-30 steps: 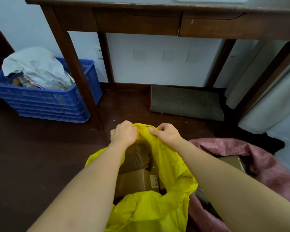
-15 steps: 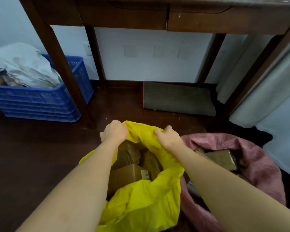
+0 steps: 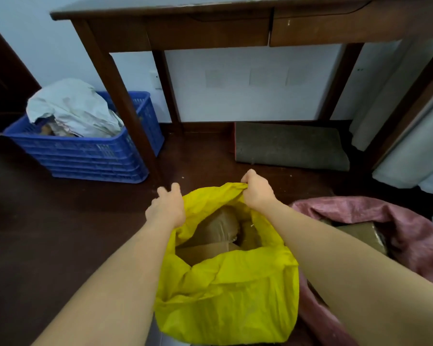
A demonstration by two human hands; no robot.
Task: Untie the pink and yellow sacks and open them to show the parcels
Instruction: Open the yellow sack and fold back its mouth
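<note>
Head view, indoor, soft diffuse light, moderately dim; no hard shadows or glare. Brightest area: pale wall [image 3: 248, 83] under the table [image 3: 210, 28]. Floor [image 3: 48, 233] reads near black, little detail; faint sheen between the table legs. Yellow sack [image 3: 225, 295] saturated, evenly lit, its inside shaded. Wide-angle distortion: table edge bows, legs splay toward the frame edges. Motion blur on left hand [image 3: 166, 208] fingers. Overall focus soft, compression smear on the crate [image 3: 90, 156] mesh.

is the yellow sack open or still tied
Open: the yellow sack gapes at its mouth, brown parcels showing inside, right hand gripping its rim.
</note>
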